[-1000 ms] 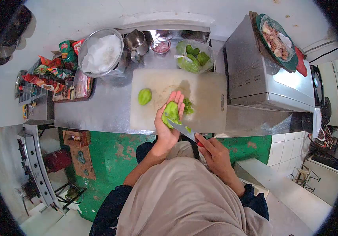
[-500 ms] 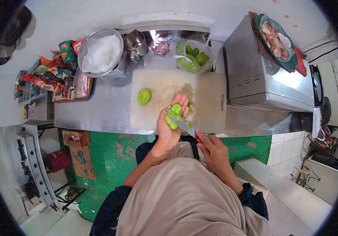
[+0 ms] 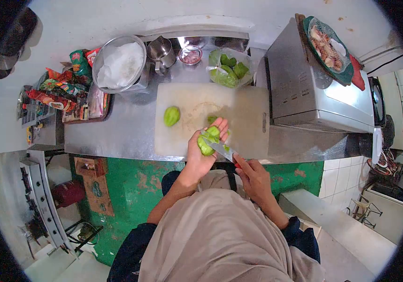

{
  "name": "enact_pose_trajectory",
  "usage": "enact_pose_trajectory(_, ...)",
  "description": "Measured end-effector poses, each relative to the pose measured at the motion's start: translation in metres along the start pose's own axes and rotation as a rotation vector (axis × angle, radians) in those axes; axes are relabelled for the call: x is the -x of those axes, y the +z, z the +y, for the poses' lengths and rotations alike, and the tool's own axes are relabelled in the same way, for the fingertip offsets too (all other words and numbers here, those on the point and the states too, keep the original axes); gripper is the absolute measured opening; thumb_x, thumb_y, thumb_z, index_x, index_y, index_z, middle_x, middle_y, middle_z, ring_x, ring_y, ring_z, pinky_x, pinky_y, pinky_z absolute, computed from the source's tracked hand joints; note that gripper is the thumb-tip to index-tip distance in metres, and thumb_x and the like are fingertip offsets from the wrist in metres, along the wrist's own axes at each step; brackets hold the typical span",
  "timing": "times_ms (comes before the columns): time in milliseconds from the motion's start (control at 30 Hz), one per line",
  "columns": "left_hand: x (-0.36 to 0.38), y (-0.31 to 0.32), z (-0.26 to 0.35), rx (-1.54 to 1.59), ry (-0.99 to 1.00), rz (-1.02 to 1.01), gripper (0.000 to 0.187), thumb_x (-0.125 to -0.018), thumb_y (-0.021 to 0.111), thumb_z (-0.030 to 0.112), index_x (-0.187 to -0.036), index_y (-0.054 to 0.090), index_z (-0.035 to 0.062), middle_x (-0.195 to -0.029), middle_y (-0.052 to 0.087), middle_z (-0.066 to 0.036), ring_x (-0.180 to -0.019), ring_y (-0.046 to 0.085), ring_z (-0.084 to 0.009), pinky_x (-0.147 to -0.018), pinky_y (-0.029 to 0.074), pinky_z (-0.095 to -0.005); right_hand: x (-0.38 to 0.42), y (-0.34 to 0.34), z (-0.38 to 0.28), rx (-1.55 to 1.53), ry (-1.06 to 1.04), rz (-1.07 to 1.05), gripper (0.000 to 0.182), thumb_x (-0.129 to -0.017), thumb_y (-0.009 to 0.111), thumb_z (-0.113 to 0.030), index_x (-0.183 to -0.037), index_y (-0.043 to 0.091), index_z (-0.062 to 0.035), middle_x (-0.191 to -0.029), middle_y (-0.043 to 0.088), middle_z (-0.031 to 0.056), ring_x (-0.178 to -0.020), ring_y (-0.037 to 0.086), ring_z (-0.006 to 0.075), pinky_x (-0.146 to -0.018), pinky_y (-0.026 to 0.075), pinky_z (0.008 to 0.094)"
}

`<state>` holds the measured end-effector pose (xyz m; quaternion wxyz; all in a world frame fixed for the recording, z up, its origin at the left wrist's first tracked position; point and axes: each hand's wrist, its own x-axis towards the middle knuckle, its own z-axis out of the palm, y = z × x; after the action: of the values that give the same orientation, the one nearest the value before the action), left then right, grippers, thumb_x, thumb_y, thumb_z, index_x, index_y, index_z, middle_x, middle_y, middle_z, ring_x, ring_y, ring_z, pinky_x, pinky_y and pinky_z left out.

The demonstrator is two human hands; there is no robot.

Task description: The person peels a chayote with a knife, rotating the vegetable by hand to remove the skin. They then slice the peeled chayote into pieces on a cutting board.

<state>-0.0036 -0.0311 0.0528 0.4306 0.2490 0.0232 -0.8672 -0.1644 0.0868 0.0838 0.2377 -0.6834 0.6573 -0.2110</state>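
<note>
My left hand (image 3: 200, 155), palm up with fingers stretched forward, cradles a light green chayote (image 3: 205, 146) over the front edge of the white cutting board (image 3: 246, 101). My right hand (image 3: 256, 177) is closed round the red handle of a knife (image 3: 223, 150). Its blade lies against the chayote, pointing to the left, and a small green bit clings to it. Another whole chayote (image 3: 172, 116) rests on the left part of the board. Just beyond my left fingers lies a green piece (image 3: 211, 119), partly hidden.
Behind the board stand a clear bag of green vegetables (image 3: 230, 70), a small glass bowl (image 3: 190, 55), a metal jug (image 3: 161, 50) and a big metal bowl (image 3: 98, 66) with white lining. A steel appliance (image 3: 300, 89) bounds the right. Packets (image 3: 53, 99) and a tray are left.
The knife blade has shifted slightly in the chayote, whose cut has changed shape. My left fingers have moved a little right, and a green piece now shows beyond them.
</note>
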Motion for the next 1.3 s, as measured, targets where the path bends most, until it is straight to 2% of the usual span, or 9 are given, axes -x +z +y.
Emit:
enact_pose_trajectory(167, 0.001, 0.000, 0.003, -0.005, -0.012, 0.023, 0.052, -0.094, 0.033, 0.025, -0.136, 0.040, -0.0052, -0.142, 0.042, -0.018, -0.134, 0.039, -0.0270, -0.110, 0.033, -0.0348, -0.003, -0.003, -0.002, -0.287, 0.082, -0.039, 0.040, -0.089, 0.060, -0.019, -0.129, 0.057, -0.0150, -0.086, 0.060, 0.0104, -0.072, 0.058, 0.0248, -0.064, 0.047, 0.0338)
enact_pose_trajectory(267, 0.001, 0.002, 0.003, 0.012, -0.023, 0.039, 0.051, -0.094, 0.034, 0.025, -0.135, 0.041, -0.0053, -0.141, 0.044, -0.018, -0.133, 0.040, -0.0267, -0.109, 0.035, -0.0344, -0.003, -0.003, 0.003, -0.710, 0.338, -0.159, 0.039, -0.091, 0.059, -0.017, -0.129, 0.056, -0.0113, -0.092, 0.064, 0.0090, -0.073, 0.058, 0.0200, -0.065, 0.047, 0.0318)
enact_pose_trajectory(367, 0.001, 0.002, 0.002, -0.003, -0.014, 0.058, 0.050, -0.094, 0.034, 0.025, -0.134, 0.043, -0.0051, -0.140, 0.045, -0.018, -0.131, 0.041, -0.0264, -0.107, 0.037, -0.0336, -0.003, -0.007, 0.003, -0.838, 0.470, -0.223, 0.037, -0.091, 0.058, -0.014, -0.128, 0.057, -0.0087, -0.097, 0.065, 0.0078, -0.075, 0.058, 0.0159, -0.066, 0.047, 0.0314)
enact_pose_trajectory(467, -0.002, -0.006, -0.002, -0.022, 0.019, 0.068, 0.050, -0.095, 0.033, 0.025, -0.133, 0.044, -0.0053, -0.139, 0.046, -0.019, -0.130, 0.043, -0.0265, -0.106, 0.038, -0.0327, -0.002, 0.004, 0.005, -0.444, 0.086, -0.027, 0.037, -0.091, 0.058, -0.016, -0.128, 0.057, -0.0119, -0.093, 0.064, 0.0088, -0.075, 0.059, 0.0202, -0.066, 0.047, 0.0329)
enact_pose_trajectory(667, -0.006, -0.012, -0.005, -0.024, 0.073, 0.177, 0.048, -0.094, 0.031, 0.024, -0.127, 0.050, -0.0055, -0.131, 0.053, -0.019, -0.124, 0.049, -0.0263, -0.103, 0.041, -0.0334, -0.001, 0.011, -0.007, -0.055, 0.086, -0.033, 0.042, -0.089, 0.060, -0.019, -0.130, 0.054, -0.0195, -0.088, 0.059, 0.0111, -0.079, 0.060, 0.0307, -0.069, 0.050, 0.0391)
enact_pose_trajectory(867, -0.009, -0.017, -0.005, 0.018, 0.094, 0.217, 0.044, -0.092, 0.034, 0.023, -0.118, 0.055, -0.0052, -0.123, 0.059, -0.020, -0.117, 0.055, -0.0271, -0.100, 0.044, -0.0340, 0.002, 0.024, -0.002, 0.024, 0.043, -0.008, 0.042, -0.091, 0.057, -0.022, -0.133, 0.052, -0.0234, -0.085, 0.058, 0.0084, -0.077, 0.061, 0.0262, -0.060, 0.051, 0.0388)
enact_pose_trajectory(1067, -0.013, -0.025, -0.005, 0.051, 0.089, 0.249, 0.039, -0.091, 0.036, 0.023, -0.107, 0.060, -0.0044, -0.116, 0.062, -0.020, -0.111, 0.058, -0.0282, -0.099, 0.045, -0.0341, 0.000, 0.025, 0.000, -0.092, 0.083, -0.051, 0.041, -0.092, 0.056, -0.021, -0.132, 0.052, -0.0204, -0.089, 0.060, 0.0121, -0.077, 0.060, 0.0303, -0.068, 0.051, 0.0405)
enact_pose_trajectory(1167, -0.013, -0.026, -0.003, 0.021, 0.074, 0.208, 0.039, -0.090, 0.038, 0.023, -0.107, 0.060, -0.0044, -0.116, 0.062, -0.020, -0.112, 0.058, -0.0282, -0.099, 0.045, -0.0339, -0.003, 0.023, 0.002, -0.376, 0.099, -0.032, 0.039, -0.092, 0.056, -0.021, -0.131, 0.053, -0.0192, -0.094, 0.063, 0.0145, -0.077, 0.060, 0.0290, -0.070, 0.050, 0.0397)
enact_pose_trajectory(1300, -0.011, -0.024, 0.004, 0.040, 0.002, 0.177, 0.038, -0.090, 0.040, 0.023, -0.106, 0.059, -0.0043, -0.118, 0.062, -0.019, -0.114, 0.057, -0.0279, -0.099, 0.044, -0.0345, -0.004, 0.016, 0.012, -0.730, 0.365, -0.211, 0.037, -0.095, 0.054, -0.021, -0.131, 0.054, -0.0129, -0.088, 0.066, 0.0092, -0.066, 0.057, 0.0160, -0.059, 0.047, 0.0299)
